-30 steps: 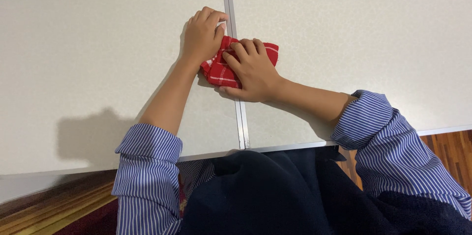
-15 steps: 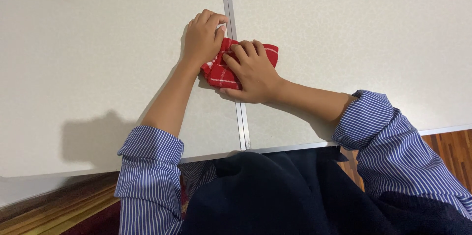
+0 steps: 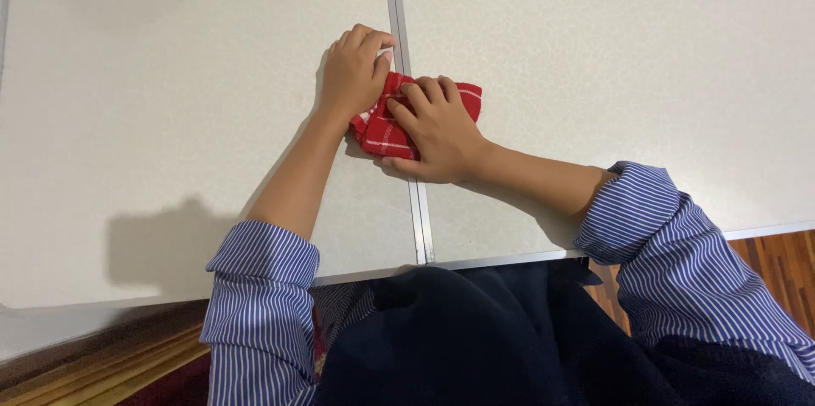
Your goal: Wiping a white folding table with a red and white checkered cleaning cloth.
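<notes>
Red white-checked cloth (image 3: 384,132), speckled beige table (image 3: 170,100), blue-white striped sleeves (image 3: 255,304)

The scene is evenly and fairly brightly lit, with soft light falling from above and to the right. The pale worktop (image 3: 594,58) shows no glare, only fine grain. A blurred grey shadow (image 3: 157,240) lies on its near left part, and thin dark shadows edge the forearms. The wooden floor (image 3: 777,262) below is dimmer. Focus is sharp throughout, with no motion blur and little distortion at the edges.
</notes>
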